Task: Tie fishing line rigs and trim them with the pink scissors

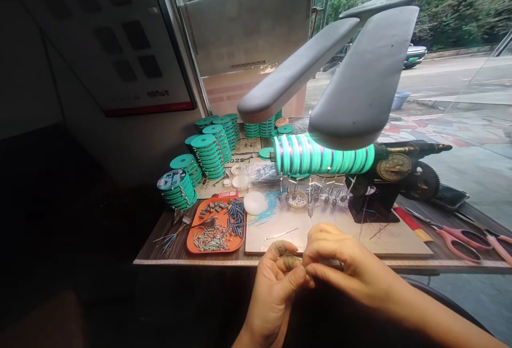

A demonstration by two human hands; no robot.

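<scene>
My left hand [279,284] and my right hand [340,262] meet at the table's front edge, thumbs and fingers pinched together. Whatever lies between the fingertips is too small and hidden to make out. Just beyond them is a pale board [332,236], with a thin hooked metal tool [282,234] lying on it. Above its far side, a row of lit green spools [324,157] sits on the shaft of a dark hand-cranked winder [394,169]. Small weights [310,210] hang on lines below the spools. Left of the board, an orange tray [192,241] holds metal pieces and dark blue sticks.
Stacks of green spools [208,156] stand at the back left. A white round disc [254,203], blue line [268,207] and a small dish of beads [297,199] lie mid-table. Pink-handled scissors [460,244] rest at right. A grey two-armed lamp [360,76] overhangs the winder.
</scene>
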